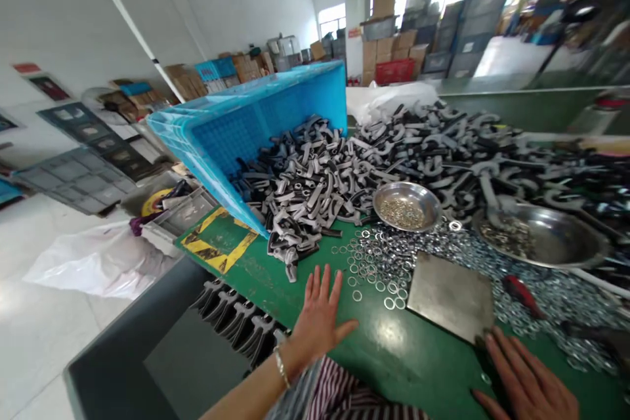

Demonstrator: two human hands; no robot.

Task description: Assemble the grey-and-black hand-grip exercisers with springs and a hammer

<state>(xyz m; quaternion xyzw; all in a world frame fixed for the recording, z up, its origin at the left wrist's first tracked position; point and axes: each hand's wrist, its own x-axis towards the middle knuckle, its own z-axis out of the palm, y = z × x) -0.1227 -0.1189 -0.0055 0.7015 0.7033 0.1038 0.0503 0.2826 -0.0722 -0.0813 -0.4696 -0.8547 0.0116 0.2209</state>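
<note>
My left hand (317, 318) is spread flat over the green tabletop (384, 357), fingers apart, with nothing in it. Loose metal rings (361, 266) lie just beyond its fingertips. At the lower right, my right hand (529, 377) has its fingers stretched out beside the near corner of a square metal plate (450, 295). Whether the fingertips touch the plate I cannot tell; something small and dark by them is unclear. Grey-and-black handle-like parts (315, 187) spill from a tipped blue crate (266, 102) ahead of my left hand.
Two metal bowls (407, 207) with small parts stand among the heaps. A red-handled tool (522, 296) rests right of the plate on many small nuts or washers (522, 321). Finished-looking grey pieces (241, 315) line a dark bin (123, 348) at lower left. A person (520, 10) is far back.
</note>
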